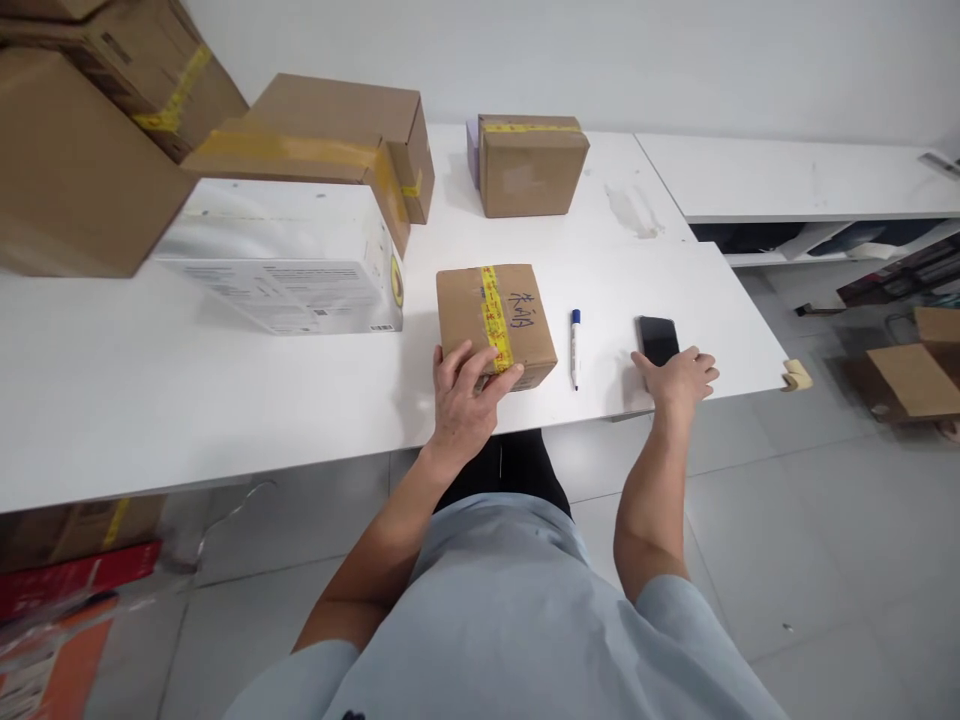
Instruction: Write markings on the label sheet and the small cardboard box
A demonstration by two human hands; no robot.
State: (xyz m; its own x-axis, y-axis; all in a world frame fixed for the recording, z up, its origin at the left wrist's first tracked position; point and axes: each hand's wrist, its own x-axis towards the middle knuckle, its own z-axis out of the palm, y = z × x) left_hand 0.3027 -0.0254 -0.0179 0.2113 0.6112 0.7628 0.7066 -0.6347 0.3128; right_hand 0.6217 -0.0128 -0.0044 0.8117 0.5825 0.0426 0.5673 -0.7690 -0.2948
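Note:
A small brown cardboard box (465, 308) sits on the white table in front of me. Yellow tape printed in red runs over its top, beside dark handwriting. My left hand (466, 405) rests on the box's near edge, fingers apart and slightly bent, thumb toward the near right. Just right of the box lies a white marker (575, 350) with a blue end. Farther right, a black smartphone (658, 338) lies flat on the table. My right hand (679, 380) is spread over the phone's near end, thumb at its left side. The hand hides that end.
A white printed carton (300, 290) and several brown boxes (337, 110) stand on the left. A taped brown box (534, 175) stands at the back. The table (225, 400) ends close to my body; a cream corner guard (796, 375) sits at its right corner. Cartons (911, 380) lie on the floor.

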